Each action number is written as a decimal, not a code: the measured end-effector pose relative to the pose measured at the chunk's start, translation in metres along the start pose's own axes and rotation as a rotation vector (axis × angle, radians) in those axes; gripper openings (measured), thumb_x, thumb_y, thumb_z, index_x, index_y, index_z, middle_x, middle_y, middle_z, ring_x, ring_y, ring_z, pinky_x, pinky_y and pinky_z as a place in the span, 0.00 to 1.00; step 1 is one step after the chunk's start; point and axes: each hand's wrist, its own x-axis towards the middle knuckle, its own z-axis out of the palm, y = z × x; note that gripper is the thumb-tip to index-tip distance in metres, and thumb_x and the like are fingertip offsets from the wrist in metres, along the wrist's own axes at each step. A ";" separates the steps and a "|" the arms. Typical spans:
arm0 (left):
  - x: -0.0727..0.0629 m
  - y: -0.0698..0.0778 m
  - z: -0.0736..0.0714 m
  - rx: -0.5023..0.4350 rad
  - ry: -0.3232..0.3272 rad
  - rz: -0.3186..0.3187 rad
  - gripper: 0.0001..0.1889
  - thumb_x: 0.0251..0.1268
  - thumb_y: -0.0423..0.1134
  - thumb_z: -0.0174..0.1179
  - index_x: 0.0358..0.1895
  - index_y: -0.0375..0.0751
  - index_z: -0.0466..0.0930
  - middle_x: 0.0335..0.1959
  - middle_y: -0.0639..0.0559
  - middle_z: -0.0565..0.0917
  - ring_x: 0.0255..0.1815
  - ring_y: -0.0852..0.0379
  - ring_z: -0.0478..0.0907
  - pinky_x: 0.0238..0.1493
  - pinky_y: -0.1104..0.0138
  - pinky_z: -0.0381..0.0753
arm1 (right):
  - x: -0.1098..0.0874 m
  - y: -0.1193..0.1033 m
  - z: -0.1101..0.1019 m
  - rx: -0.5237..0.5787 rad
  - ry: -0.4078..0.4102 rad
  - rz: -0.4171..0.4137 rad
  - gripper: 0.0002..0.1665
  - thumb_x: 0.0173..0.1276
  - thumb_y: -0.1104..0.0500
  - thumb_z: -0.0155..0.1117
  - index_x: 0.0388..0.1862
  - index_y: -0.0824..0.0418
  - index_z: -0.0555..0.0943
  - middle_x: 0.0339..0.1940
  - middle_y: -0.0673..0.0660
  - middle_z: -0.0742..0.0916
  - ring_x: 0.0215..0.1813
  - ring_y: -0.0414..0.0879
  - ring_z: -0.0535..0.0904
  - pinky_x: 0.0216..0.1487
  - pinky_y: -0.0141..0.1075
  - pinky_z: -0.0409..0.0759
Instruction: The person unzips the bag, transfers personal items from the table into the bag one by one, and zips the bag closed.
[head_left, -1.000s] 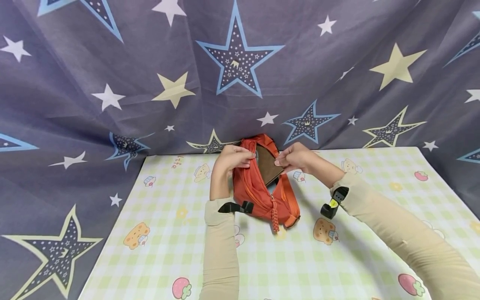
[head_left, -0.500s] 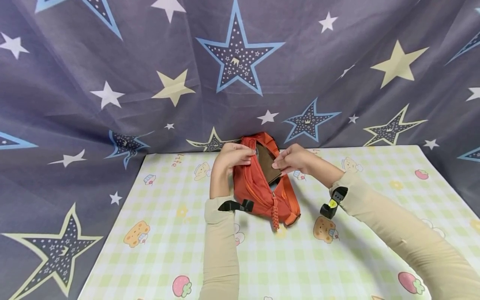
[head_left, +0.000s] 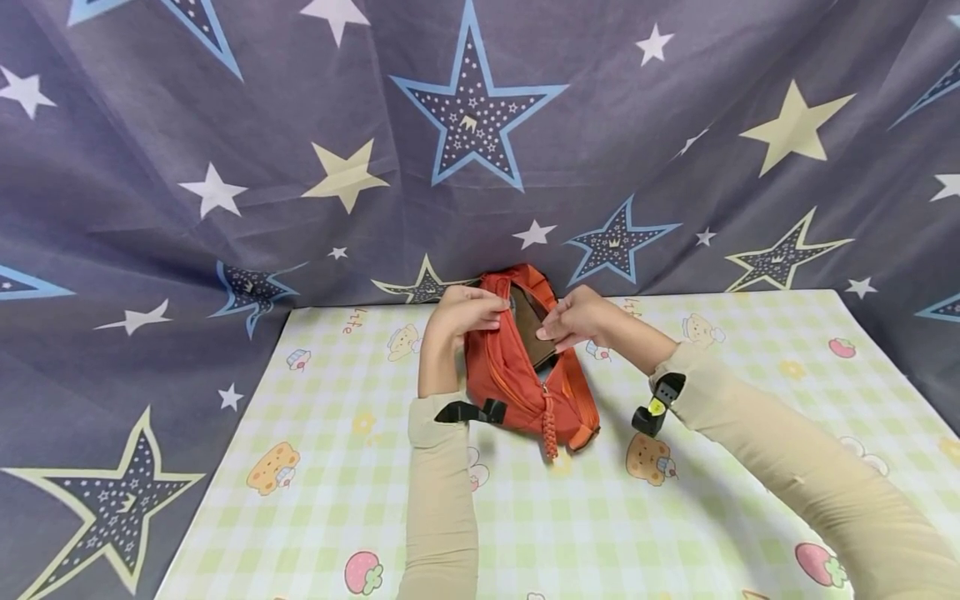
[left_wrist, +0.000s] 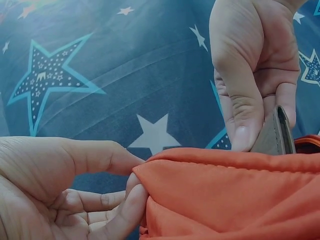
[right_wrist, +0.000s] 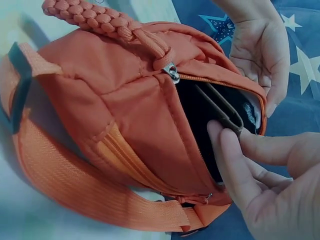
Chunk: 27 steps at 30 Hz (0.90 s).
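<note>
An orange-red sling bag (head_left: 504, 379) lies on the table with its zipped mouth spread. My left hand (head_left: 467, 315) pinches the mouth's left edge between thumb and fingers; the left wrist view shows the fabric (left_wrist: 200, 190) drawn to a point there. At the opposite side, my right hand (head_left: 576, 320) pinches a brown folded wallet (head_left: 529, 329) between thumb and fingers. Most of the wallet is inside the opening; in the right wrist view its folded edge (right_wrist: 222, 107) shows against the dark lining.
A braided cord (right_wrist: 95, 20) hangs from the bag's zipper pull, and an orange webbing strap (right_wrist: 95, 185) loops alongside. The checked tablecloth (head_left: 337, 475) spreads in front. A star-patterned curtain (head_left: 262, 100) rises right behind the bag.
My right hand has moved a little to the left with the wallet, which now sits deeper in the bag. The left hand keeps its hold on the edge.
</note>
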 end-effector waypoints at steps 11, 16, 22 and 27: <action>0.001 -0.001 -0.001 -0.020 0.000 0.007 0.02 0.63 0.26 0.65 0.37 0.31 0.83 0.21 0.56 0.84 0.19 0.65 0.81 0.27 0.75 0.85 | 0.002 0.005 0.011 -0.054 -0.008 0.006 0.08 0.65 0.69 0.72 0.38 0.76 0.85 0.30 0.56 0.89 0.27 0.43 0.87 0.38 0.38 0.90; 0.001 -0.001 -0.002 -0.031 -0.001 0.010 0.02 0.63 0.26 0.65 0.37 0.30 0.84 0.21 0.56 0.85 0.19 0.65 0.81 0.28 0.75 0.85 | 0.003 0.005 0.014 -0.102 0.013 0.000 0.08 0.64 0.70 0.73 0.36 0.76 0.85 0.32 0.59 0.88 0.26 0.45 0.87 0.39 0.40 0.91; 0.000 -0.001 -0.001 -0.046 -0.005 0.009 0.02 0.63 0.25 0.64 0.37 0.30 0.83 0.21 0.56 0.85 0.19 0.65 0.81 0.27 0.75 0.85 | 0.005 0.006 0.015 -0.163 0.027 0.016 0.05 0.63 0.71 0.73 0.32 0.73 0.84 0.40 0.64 0.90 0.29 0.49 0.89 0.40 0.41 0.91; -0.001 0.000 -0.001 -0.013 -0.024 0.008 0.04 0.64 0.27 0.65 0.40 0.29 0.84 0.22 0.56 0.84 0.20 0.65 0.81 0.29 0.75 0.85 | 0.004 0.008 0.014 -0.181 0.027 0.017 0.04 0.61 0.74 0.72 0.28 0.72 0.84 0.38 0.63 0.91 0.31 0.50 0.90 0.40 0.42 0.91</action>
